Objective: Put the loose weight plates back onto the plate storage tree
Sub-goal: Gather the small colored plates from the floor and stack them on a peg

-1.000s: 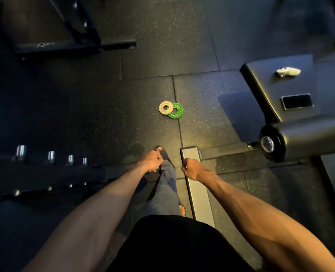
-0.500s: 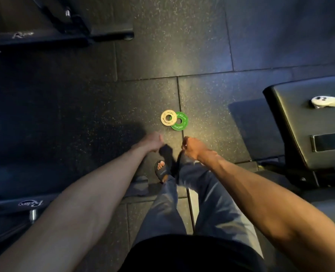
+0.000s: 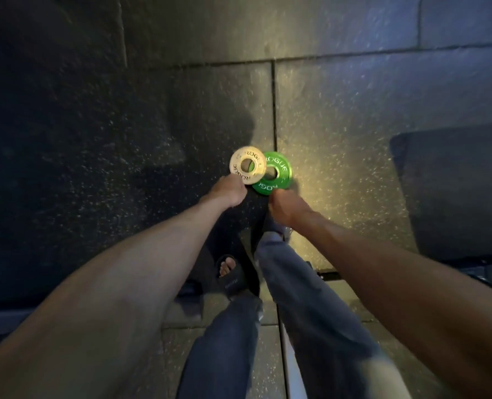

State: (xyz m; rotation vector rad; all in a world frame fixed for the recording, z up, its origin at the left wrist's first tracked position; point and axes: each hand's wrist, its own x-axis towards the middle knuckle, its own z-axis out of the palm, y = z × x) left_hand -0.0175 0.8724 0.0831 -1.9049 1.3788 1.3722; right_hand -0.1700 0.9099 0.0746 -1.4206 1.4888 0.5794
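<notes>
Both hands are down at the plates, but whether either has closed on one I cannot tell. The left hand [image 3: 228, 192] has its fingertips against the near rim of the white plate [image 3: 237, 168]. The right hand [image 3: 285, 208] sits at the near edge of the green plate [image 3: 282, 170] with its fingers curled downward and hidden from view.

Both plates lie flat on the rubber floor [image 3: 339, 105], beside a seam between two mats. The white one overlaps the left part of the green one, so its right side rests on top and its left side slopes toward the floor.

The step in hand looks like the pick-up: one small plate per hand, with nothing lifted clear so far. Next, each hand probably needs a finger under a rim or through the centre hole, since thin discs lying flat give little to pinch. Taking the white plate first would free the green one beneath it.

A sandalled foot [image 3: 228, 271] stands just behind the hands, and a dark padded bench [image 3: 455, 191] is off to the right. The storage tree is out of view, so a carry comes after the lift.
</notes>
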